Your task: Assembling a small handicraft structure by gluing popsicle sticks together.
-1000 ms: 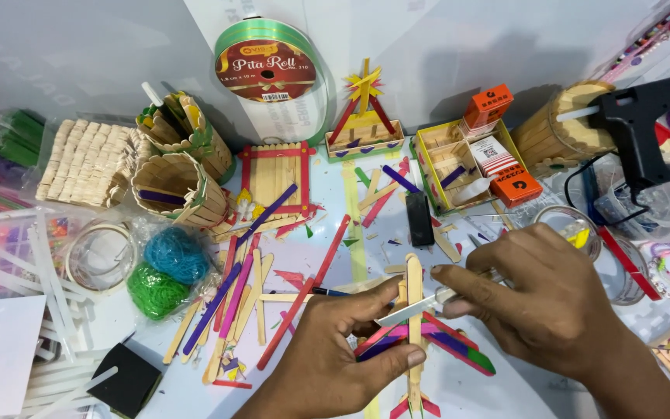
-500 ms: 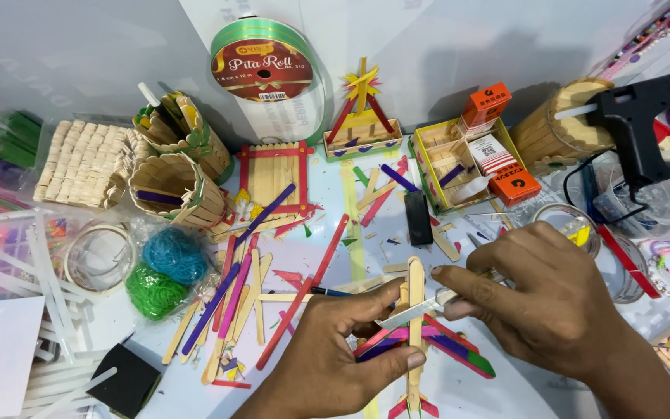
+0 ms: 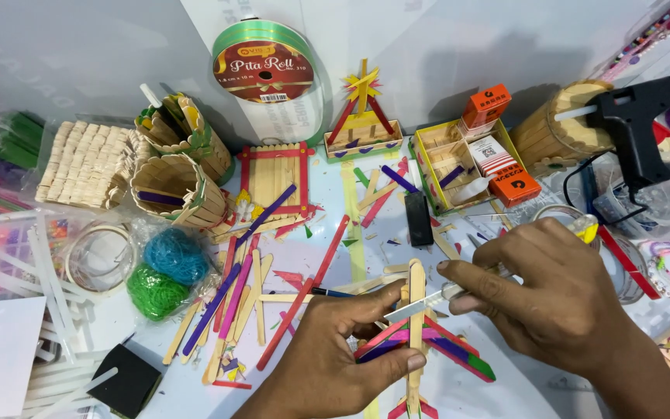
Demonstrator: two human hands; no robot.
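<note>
- My left hand (image 3: pixel 343 353) is clamped on a small plane-shaped model of ice-cream sticks (image 3: pixel 416 341), thumb over one striped wing and fingers curled under it, low in the middle of the view, just above the table (image 3: pixel 505 396).
- The model has a plain wooden stick as its body, running up and down, with pink, purple and green wings crossing it.
- My right hand (image 3: pixel 556 299) is closed around a craft knife (image 3: pixel 428 302); its pale blade lies across the body stick, touching it just above the wings.
- Around the left hand, loose coloured sticks (image 3: pixel 250 302) lie scattered, red, purple, pink and bare wood, some overlapping.
- At the back, leaning on the wall, stands a large roll of green ribbon (image 3: pixel 265 74) with a round dark red label and a small white barcode patch on its face.
- Right of it, a small orange carton (image 3: pixel 485 105) stands on the rim of a yellow-edged stick tray (image 3: pixel 428 167); a flat orange and white box (image 3: pixel 502 167) lies over the tray's right side.
- A black glue gun (image 3: pixel 633 124) rests far right, beside a round wooden-stick pot (image 3: pixel 552 128).
- A red-framed stick panel (image 3: pixel 275 174) lies below the ribbon roll; a little red and yellow stick tower (image 3: pixel 362 109) stands to its right.
- On the left, two stick baskets (image 3: pixel 172 167) sit near a clear bag holding blue and green tufts (image 3: pixel 164 271).
- A black square pad (image 3: pixel 126 380) lies at the lower left, and a black bar (image 3: pixel 418 219) lies below the tray.
</note>
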